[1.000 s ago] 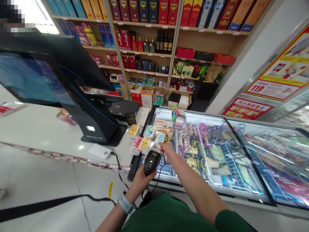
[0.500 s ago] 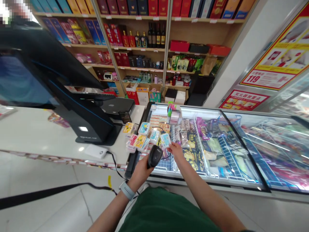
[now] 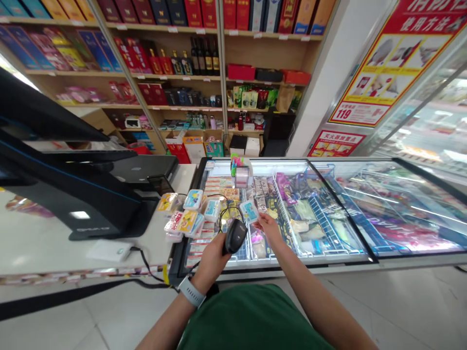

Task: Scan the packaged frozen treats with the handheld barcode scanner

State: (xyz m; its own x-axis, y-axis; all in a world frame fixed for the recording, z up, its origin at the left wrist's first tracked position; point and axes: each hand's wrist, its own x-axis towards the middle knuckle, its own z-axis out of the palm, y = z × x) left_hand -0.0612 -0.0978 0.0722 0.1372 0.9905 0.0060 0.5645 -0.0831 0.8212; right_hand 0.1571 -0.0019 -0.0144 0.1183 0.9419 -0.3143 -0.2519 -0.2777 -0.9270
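My left hand (image 3: 215, 259), with a pale watch on its wrist, is closed around a black barcode scanner (image 3: 236, 236). The scanner's head points away from me over the glass lid. In my right hand (image 3: 269, 227) a small plastic tub with a blue and white lid (image 3: 249, 212) is pinched at its near right edge, just beyond the scanner. Several similar tubs lie to the left: a blue-lidded tub (image 3: 193, 199), a white and blue tub (image 3: 212, 210), a yellow-lidded tub (image 3: 187, 221) and a red-lidded tub (image 3: 172, 222). The scanner's cable (image 3: 222, 218) loops between them.
A glass-topped freezer (image 3: 339, 260) with bagged goods in wire baskets runs to the right. At the left stand a black checkout terminal (image 3: 105, 204) and a white box (image 3: 109, 250) on the counter (image 3: 29, 243). A colourful item (image 3: 236, 164) sits at the freezer's far edge.
The view has swung right, so the terminal and shelves sit further left. My hands keep hold of the scanner and the tub, with slightly more room between the two.
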